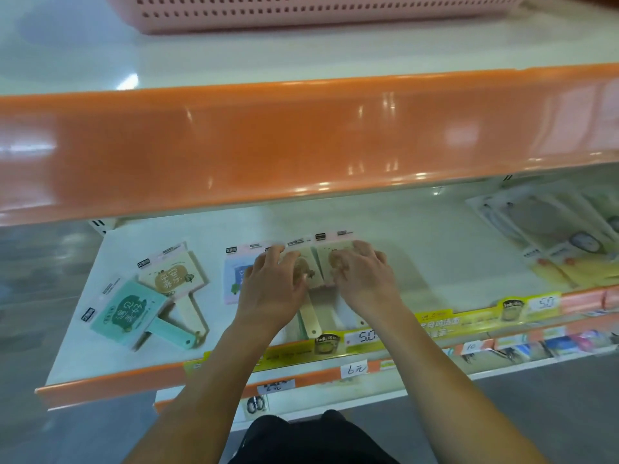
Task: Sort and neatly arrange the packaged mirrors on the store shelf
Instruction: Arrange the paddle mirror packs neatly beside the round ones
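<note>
Packaged hand mirrors lie flat on the white shelf (435, 249). A teal mirror (130, 311) and a cream mirror (174, 279) sit askew at the left. A pale blue-and-pink mirror (236, 272) lies left of centre. My left hand (273, 283) rests with spread fingers on a cream mirror (308, 262), and my right hand (363, 276) rests the same way on the cream mirror (323, 259) beside it. Cream handles (311, 319) stick out toward me under my wrists.
An orange-fronted upper shelf (301, 139) overhangs the work area, with a pink basket (301, 11) on it. More packaged mirrors (562, 242) are stacked at the far right. Price tags and a yellow strip (435, 324) line the shelf's front edge; lower shelves hold small goods.
</note>
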